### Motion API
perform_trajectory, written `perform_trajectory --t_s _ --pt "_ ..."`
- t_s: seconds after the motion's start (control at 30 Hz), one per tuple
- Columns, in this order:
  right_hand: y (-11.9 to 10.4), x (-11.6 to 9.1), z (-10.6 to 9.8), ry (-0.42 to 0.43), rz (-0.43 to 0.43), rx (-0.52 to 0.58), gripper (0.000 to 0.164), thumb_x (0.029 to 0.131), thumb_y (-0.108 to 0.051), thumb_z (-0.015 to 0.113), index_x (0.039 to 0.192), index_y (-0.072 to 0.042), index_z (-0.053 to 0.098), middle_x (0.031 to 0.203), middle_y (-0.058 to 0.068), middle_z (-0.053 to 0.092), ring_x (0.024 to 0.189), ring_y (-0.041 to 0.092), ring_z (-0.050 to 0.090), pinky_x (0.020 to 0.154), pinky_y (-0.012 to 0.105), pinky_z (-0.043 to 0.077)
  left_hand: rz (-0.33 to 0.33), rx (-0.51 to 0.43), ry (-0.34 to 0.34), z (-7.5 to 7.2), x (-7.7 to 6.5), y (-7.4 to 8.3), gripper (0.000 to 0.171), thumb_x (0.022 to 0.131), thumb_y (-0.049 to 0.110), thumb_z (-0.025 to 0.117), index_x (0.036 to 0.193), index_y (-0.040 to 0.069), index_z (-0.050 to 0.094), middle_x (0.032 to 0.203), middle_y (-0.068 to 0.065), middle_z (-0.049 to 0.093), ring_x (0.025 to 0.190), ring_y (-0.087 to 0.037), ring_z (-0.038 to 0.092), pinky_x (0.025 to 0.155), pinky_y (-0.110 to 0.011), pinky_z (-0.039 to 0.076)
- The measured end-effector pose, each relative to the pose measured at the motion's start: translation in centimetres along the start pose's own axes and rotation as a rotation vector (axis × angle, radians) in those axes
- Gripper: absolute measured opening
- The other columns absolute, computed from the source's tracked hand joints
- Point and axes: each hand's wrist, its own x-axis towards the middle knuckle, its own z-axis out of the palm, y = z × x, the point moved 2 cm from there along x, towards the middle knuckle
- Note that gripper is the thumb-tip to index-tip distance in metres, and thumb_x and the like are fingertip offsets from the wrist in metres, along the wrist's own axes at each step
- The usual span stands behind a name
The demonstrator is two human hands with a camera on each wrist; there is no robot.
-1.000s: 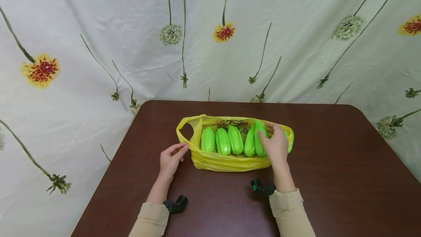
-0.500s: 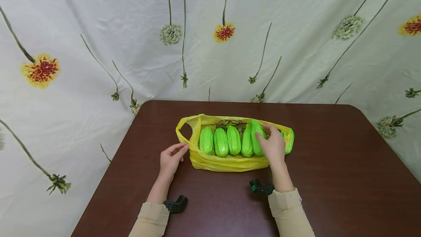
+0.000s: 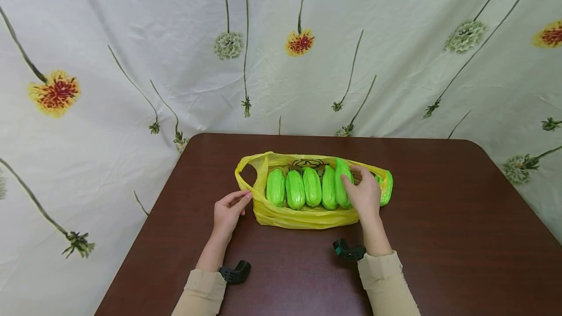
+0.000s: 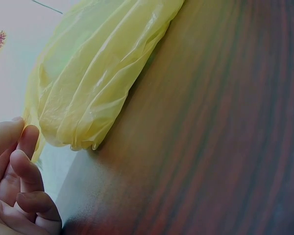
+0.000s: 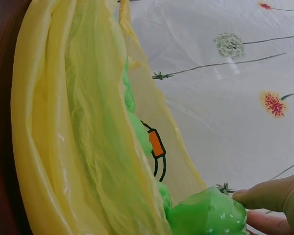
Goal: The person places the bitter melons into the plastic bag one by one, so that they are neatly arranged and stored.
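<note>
A yellow plastic bag [image 3: 307, 219] lies on its side on the table, its mouth held wide. In it stands a row of several bright green, long, rounded bundles [image 3: 295, 190] with a shiny plastic surface. My left hand [image 3: 227, 212] pinches the bag's near left edge, just below the loop handle [image 3: 240, 172]; the left wrist view shows thumb and forefinger meeting on the yellow film. My right hand [image 3: 367, 190] grips the tall green bundle [image 3: 343, 183] at the row's right end, thumb on its near side. The right wrist view shows that bundle [image 5: 208, 213] against the fingertips.
The dark brown table [image 3: 443, 238] extends around the bag. Another green bundle [image 3: 387, 194] shows through the bag's right end, beyond my right hand. A white cloth with printed flowers [image 3: 395, 13] hangs behind the table. Each wrist wears a black device [image 3: 235, 272].
My right hand has shifted slightly left with the green bundle, and the row and the bag's mouth moved left with it. My left hand has stayed at the bag's edge.
</note>
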Motion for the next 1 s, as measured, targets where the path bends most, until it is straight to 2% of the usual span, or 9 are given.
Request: perform_trajectory --t_s 0.2,0.43,1.0 --pt "-0.02 -0.01 0.03 -0.005 0.005 0.022 0.04 0.09 -0.023 0.063 0.125 -0.004 0.056 0.121 0.017 0.058 0.109 0.033 0.055 0.089 0.043 0.045 0.015 0.003 0.009 0.05 -0.02 -0.09 0.025 0.082 0.016 0.074 0.101 0.0 0.072 0.08 0.003 0.069 0.051 -0.012 0.047 0.053 -0.024 0.042" --pt "0.02 -0.01 0.02 0.01 0.002 0.033 0.041 0.09 -0.024 0.064 0.124 -0.004 0.057 0.12 0.017 0.058 0.108 0.033 0.056 0.088 0.043 0.045 0.046 0.013 0.015 0.08 0.13 -0.23 0.022 0.082 0.014 0.074 0.098 -0.002 0.072 0.076 -0.009 0.067 0.049 -0.01 0.046 0.051 -0.023 0.039" --pt "-0.1 0.02 0.02 0.035 -0.011 0.035 0.041 0.09 -0.025 0.064 0.125 -0.004 0.057 0.121 0.015 0.058 0.107 0.031 0.057 0.087 0.042 0.046 0.028 0.03 0.015 0.06 0.19 -0.3 0.024 0.082 0.016 0.074 0.099 0.0 0.072 0.08 -0.016 0.066 0.05 -0.011 0.046 0.051 -0.024 0.039"
